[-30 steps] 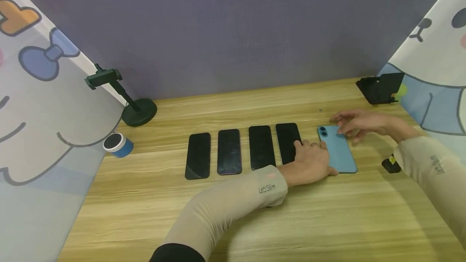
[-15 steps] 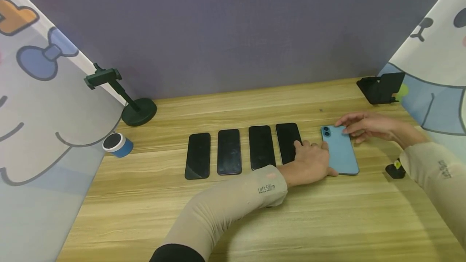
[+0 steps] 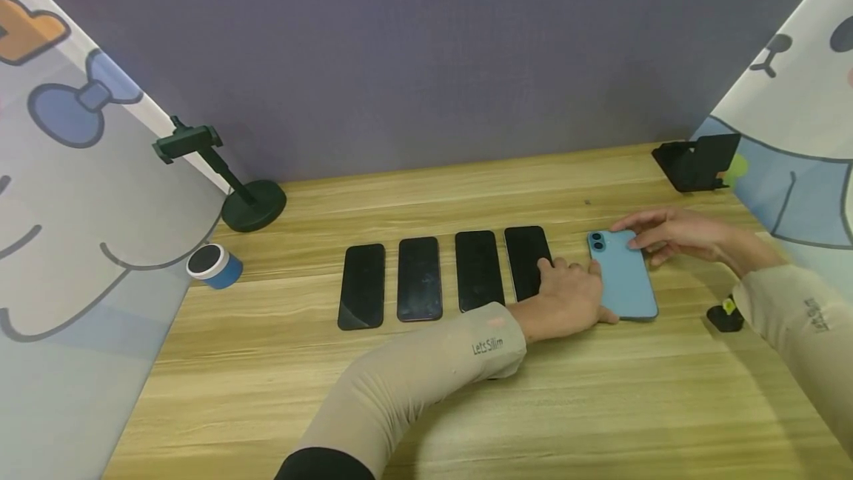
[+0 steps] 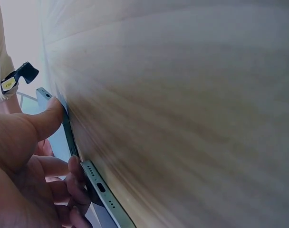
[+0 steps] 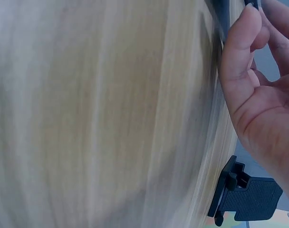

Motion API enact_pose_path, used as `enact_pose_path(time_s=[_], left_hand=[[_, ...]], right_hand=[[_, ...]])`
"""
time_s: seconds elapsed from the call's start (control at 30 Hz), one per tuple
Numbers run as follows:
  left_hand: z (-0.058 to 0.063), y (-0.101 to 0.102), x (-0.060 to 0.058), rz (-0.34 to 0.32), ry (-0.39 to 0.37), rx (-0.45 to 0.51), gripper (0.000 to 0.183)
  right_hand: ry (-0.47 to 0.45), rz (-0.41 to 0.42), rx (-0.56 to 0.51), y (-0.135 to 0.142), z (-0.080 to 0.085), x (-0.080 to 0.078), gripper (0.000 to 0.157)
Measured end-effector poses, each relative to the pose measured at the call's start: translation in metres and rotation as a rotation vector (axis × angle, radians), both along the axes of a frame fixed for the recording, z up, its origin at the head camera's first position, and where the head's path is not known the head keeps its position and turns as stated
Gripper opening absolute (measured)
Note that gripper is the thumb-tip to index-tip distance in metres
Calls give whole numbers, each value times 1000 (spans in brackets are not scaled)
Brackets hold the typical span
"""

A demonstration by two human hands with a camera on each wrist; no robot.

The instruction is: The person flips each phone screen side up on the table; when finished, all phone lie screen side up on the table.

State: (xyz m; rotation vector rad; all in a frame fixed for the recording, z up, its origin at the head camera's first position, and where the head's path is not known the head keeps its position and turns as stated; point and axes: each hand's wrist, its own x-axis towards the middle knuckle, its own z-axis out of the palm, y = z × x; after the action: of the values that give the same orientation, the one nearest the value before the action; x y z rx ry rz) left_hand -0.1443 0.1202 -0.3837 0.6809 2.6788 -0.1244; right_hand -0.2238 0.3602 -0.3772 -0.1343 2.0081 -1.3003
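A light-blue smartphone (image 3: 626,280) lies back-up at the right end of a row, its two camera lenses at the far left corner. My right hand (image 3: 680,232) pinches its far right corner with thumb and fingers. At its near left corner rests the thumb of my left hand (image 3: 566,298). The other left fingers spread over the gap, touching the right edge of a black-screened smartphone (image 3: 523,243) with a pale frame (image 4: 111,204). Further left, three more dark smartphones lie face up: one (image 3: 478,265), another (image 3: 420,280) and the leftmost (image 3: 362,287).
A dark green phone stand (image 3: 253,202) stands at the back left, with a blue-and-white tub (image 3: 216,265) in front of it. A black folding stand (image 3: 700,161) sits at the back right. A grey partition (image 3: 426,58) closes the wooden table's far side.
The right hand has shifted slightly right and nearer, and the blue smartphone has slid a little right, widening its gap from the row. The left hand has stayed in place.
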Motion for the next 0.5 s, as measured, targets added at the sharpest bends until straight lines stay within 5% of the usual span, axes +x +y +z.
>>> enact_pose_path(time_s=[0.5], left_hand=[[-3, 1, 0, 2, 0, 1, 88]], right_hand=[[45, -12, 72, -4, 3, 4, 52]])
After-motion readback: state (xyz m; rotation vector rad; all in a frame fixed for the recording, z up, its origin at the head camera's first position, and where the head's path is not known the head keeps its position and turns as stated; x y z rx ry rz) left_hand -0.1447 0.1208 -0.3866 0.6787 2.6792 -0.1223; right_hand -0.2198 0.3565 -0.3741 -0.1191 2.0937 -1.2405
